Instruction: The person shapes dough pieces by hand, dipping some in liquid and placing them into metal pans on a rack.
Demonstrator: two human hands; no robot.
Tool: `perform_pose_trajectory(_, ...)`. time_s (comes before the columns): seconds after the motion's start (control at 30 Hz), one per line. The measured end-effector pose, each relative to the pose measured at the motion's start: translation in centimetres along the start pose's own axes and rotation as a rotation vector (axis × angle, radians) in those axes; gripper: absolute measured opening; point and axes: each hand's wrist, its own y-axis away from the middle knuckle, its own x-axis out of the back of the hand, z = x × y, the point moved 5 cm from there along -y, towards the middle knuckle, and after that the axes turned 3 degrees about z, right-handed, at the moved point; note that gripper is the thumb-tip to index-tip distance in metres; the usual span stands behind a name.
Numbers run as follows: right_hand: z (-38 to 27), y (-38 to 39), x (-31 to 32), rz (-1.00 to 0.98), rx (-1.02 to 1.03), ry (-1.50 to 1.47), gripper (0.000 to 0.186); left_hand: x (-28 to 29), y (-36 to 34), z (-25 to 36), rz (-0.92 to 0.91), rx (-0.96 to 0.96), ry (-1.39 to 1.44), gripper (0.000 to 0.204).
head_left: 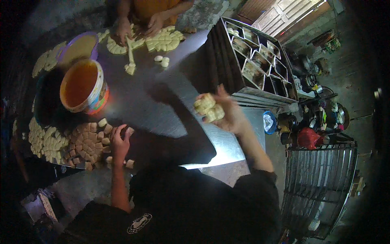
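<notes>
The right hand holds pale dough balls above the counter; the left hand's fingers are at a brown dough piece. Beyond a bucket of orange liquid, a co-worker's hands touch cut dough.

To my right, I see a red plastic bag near a slatted metal rack and a round blue bucket.
</notes>
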Motion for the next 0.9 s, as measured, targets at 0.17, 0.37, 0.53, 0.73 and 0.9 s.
perform_pose_trajectory(0.17,-16.3,6.3,5.5,0.298,0.215,0.335,0.061,-2.5,0.9,0.5,-0.056,-0.105,-0.307,0.036)
perform_pose_trajectory(0.37,-22.0,4.8,17.6,0.607,0.237,0.68,0.046,-4.4,1.2,0.6,0.034,-0.067,-0.283,0.026)
perform_pose_trajectory(0.53,-19.2,3.3,16.0,0.864,0.07,0.443,0.063,-4.6,1.9,-1.0,0.099,-0.068,-0.283,0.014)
perform_pose_trajectory(0.73,-22.9,7.3,17.1,0.71,0.182,0.959,0.066,-4.5,1.4,-0.2,0.206,-0.079,-0.026,0.013)
perform_pose_trajectory(0.9,-18.1,9.6,6.3,0.518,0.76,1.272,0.029,-4.0,4.6,11.5,0.115,0.163,0.639,0.012)
